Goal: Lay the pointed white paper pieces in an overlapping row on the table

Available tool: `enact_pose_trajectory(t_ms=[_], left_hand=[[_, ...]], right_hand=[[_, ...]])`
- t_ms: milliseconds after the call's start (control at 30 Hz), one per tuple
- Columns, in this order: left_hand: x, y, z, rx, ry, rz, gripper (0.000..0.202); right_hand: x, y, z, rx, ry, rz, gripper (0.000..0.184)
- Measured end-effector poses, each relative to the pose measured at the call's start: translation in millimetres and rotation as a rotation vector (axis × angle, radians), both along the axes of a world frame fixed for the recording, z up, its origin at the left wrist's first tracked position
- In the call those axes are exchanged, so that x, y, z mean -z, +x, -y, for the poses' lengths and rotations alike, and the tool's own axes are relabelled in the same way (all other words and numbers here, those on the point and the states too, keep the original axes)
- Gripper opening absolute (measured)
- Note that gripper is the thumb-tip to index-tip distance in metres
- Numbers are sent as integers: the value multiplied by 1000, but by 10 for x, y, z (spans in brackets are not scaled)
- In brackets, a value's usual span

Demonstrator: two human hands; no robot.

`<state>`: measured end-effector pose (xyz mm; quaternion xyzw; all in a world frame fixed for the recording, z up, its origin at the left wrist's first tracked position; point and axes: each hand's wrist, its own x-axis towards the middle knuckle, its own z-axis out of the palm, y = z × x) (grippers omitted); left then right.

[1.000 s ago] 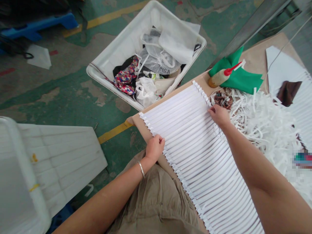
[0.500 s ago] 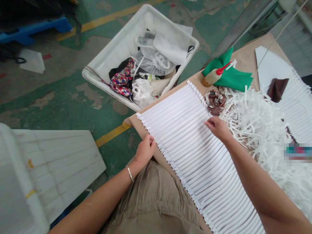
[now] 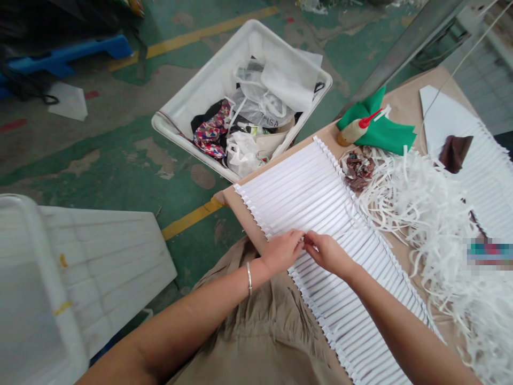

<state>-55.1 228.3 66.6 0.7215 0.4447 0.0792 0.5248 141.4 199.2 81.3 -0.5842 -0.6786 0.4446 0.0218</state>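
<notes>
A long row of overlapping white strips (image 3: 304, 187) with folded, notched ends lies along the table edge. Over its middle, my left hand (image 3: 284, 248), with a silver bracelet on the wrist, meets my right hand (image 3: 326, 252). Both are closed, with fingertips pinched together and touching or nearly so. Whatever sits between the fingertips is too small and too covered to make out. To the right of the row spreads a tangled heap of thin white strips (image 3: 433, 224).
Past the row lie a crumpled brown wad (image 3: 358, 168), a glue bottle with red nozzle (image 3: 355, 131) and green cloth (image 3: 395, 131). A white bin (image 3: 180, 101) of bags and fabric stands beyond the table. Another white bin (image 3: 116, 267) stands left. Brown cloth (image 3: 455, 152) lies at right.
My hands have come together over the strips: the left moved right from the row's near edge, the right came back from the far edge. The view has shifted slightly.
</notes>
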Motion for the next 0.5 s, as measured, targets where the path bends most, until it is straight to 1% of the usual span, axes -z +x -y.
enact_pose_trajectory(t_ms=[33, 100, 200, 300, 367, 433, 500], left_hand=[[-3, -7, -7, 1, -16, -17, 17], [30, -85, -35, -12, -64, -20, 16], [157, -327, -85, -53, -184, 37, 17], [332, -608, -110, -165, -312, 79, 13], [441, -758, -115, -259, -353, 79, 11], [519, -853, -122, -337, -344, 62, 11], [562, -887, -137, -395, -294, 23, 12]], right_hand=[[13, -93, 16, 26, -58, -42, 6], [59, -184, 20, 98, -134, -137, 9], [95, -126, -44, 136, -200, -197, 18], [49, 98, -165, 104, -221, -136, 26], [-2, 311, -265, 98, -215, -86, 29], [-43, 548, -380, 97, -199, -18, 32], [-65, 779, -509, 119, -165, 56, 33]])
